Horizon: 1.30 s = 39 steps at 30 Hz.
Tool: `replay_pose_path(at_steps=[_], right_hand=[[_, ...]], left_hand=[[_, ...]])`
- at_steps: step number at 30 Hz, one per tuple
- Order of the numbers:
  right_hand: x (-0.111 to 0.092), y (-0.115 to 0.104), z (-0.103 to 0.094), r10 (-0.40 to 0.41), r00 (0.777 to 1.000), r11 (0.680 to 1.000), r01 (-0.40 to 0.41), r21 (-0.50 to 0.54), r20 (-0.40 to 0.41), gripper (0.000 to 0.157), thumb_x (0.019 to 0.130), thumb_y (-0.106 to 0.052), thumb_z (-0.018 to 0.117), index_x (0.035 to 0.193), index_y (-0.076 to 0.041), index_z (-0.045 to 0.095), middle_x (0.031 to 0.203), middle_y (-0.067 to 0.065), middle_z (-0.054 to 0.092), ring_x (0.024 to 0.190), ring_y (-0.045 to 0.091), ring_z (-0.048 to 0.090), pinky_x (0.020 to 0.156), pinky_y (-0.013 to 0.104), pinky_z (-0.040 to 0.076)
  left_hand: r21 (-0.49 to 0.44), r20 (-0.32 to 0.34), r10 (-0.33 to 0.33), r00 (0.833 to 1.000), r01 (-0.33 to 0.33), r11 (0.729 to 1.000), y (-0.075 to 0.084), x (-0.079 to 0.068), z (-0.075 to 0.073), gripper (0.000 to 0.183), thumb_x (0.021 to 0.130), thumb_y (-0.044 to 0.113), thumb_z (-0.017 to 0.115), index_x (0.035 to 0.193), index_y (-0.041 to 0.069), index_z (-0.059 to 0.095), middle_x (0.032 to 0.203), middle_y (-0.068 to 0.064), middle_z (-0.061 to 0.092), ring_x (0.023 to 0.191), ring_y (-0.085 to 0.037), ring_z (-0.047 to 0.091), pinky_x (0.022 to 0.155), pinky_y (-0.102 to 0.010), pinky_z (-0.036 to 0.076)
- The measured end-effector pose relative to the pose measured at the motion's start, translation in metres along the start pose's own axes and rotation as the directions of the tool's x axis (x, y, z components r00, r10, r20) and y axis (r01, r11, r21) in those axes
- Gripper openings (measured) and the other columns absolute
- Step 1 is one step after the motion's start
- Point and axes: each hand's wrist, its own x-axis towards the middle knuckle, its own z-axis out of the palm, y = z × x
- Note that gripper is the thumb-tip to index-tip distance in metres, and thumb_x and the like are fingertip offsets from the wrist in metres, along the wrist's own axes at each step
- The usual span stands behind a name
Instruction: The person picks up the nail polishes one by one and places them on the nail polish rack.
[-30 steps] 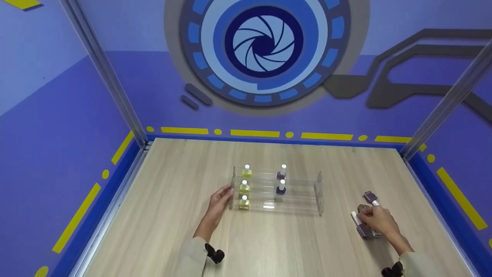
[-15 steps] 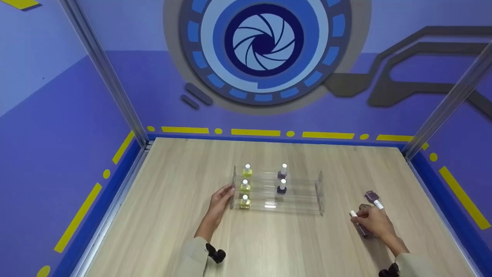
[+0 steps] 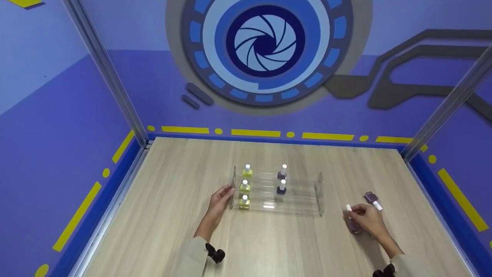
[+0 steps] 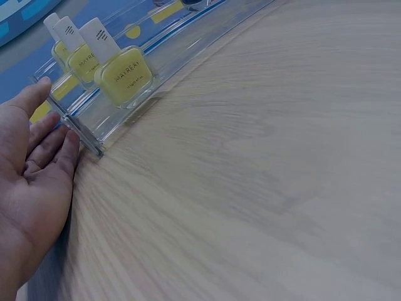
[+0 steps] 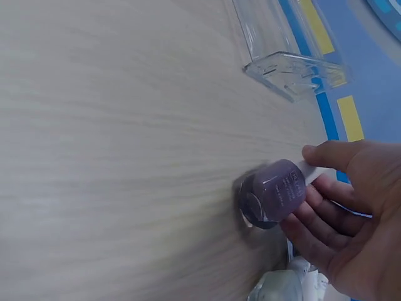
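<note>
A clear tiered display rack (image 3: pixel 319 194) stands mid-table. My left hand (image 3: pixel 221 200) rests its fingertips against the rack's left end panel. In the left wrist view, the fingers lie loosely along the panel's outer side. My right hand (image 3: pixel 369 220) pinches the white cap of a purple nail polish bottle (image 5: pixel 276 191), which is tilted, its base close over the table. Three yellow nail polish bottles (image 4: pixel 125 78) stand one per tier at the rack's left. Two dark purple bottles (image 3: pixel 281 190) are on the upper two tiers, right of centre.
Beyond my right hand another purple nail polish bottle (image 3: pixel 371 197) lies on its side, white cap towards me. A pale, clear-looking bottle (image 5: pixel 279 286) shows at the bottom of the right wrist view. Patterned blue walls (image 3: pixel 146 88) enclose the table's back and sides.
My right hand has gone from the group of lying bottles to holding one by its cap, drawing it left and tipping it more upright. The left hand and rack stay put.
</note>
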Motion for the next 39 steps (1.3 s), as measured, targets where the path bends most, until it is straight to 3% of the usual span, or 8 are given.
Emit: replay_pose_path(at_steps=[7,14,27,31,39], right_hand=[[-0.001,-0.003,0.003,0.065,0.997,0.992,-0.062,0.112,-0.028,0.031,0.095,-0.014,0.073,0.115,0.009,0.066,0.101,0.018,0.072,0.079,0.003,0.061,0.064,0.013,0.052],[-0.002,-0.007,0.003,0.117,0.993,0.971,-0.114,0.208,-0.001,0.036,0.092,-0.015,0.077,0.117,0.009,0.066,0.100,0.012,0.074,0.081,0.003,0.065,0.067,0.015,0.057],[-0.002,-0.021,-0.006,0.093,0.996,0.945,-0.086,0.315,-0.009,0.036,0.090,-0.013,0.080,0.113,0.009,0.065,0.093,0.002,0.072,0.079,0.003,0.066,0.073,0.020,0.062],[-0.001,-0.029,-0.010,0.070,0.998,0.943,-0.067,0.327,0.003,0.040,0.091,-0.017,0.079,0.117,0.009,0.064,0.097,0.006,0.073,0.083,0.005,0.068,0.076,0.023,0.063],[0.005,-0.051,-0.016,0.007,1.000,0.957,0.002,0.290,-0.027,0.037,0.090,-0.017,0.080,0.114,0.008,0.066,0.097,0.007,0.075,0.081,-0.001,0.069,0.075,0.016,0.061]], left_hand=[[-0.006,0.007,0.011,1.000,-0.011,1.000,0.000,-0.001,0.000,0.059,0.101,0.037,0.065,0.146,0.003,0.051,0.152,-0.017,0.052,0.144,-0.029,0.047,0.125,-0.043,0.037],[-0.016,0.020,0.008,1.000,-0.008,1.000,-0.001,-0.004,0.001,0.059,0.102,0.036,0.064,0.148,0.002,0.049,0.152,-0.018,0.050,0.144,-0.030,0.046,0.125,-0.042,0.038],[-0.017,0.001,0.011,1.000,-0.011,1.000,0.002,-0.001,0.003,0.058,0.100,0.036,0.066,0.146,0.004,0.052,0.150,-0.016,0.053,0.142,-0.027,0.049,0.124,-0.043,0.039],[-0.007,-0.004,0.020,1.000,-0.020,1.000,0.001,0.000,0.004,0.058,0.101,0.037,0.065,0.146,0.003,0.053,0.150,-0.016,0.053,0.142,-0.027,0.049,0.124,-0.043,0.039],[-0.013,0.022,0.016,1.000,-0.016,1.000,0.000,0.000,0.001,0.058,0.101,0.037,0.064,0.147,0.004,0.051,0.151,-0.016,0.052,0.143,-0.027,0.048,0.125,-0.042,0.038]])
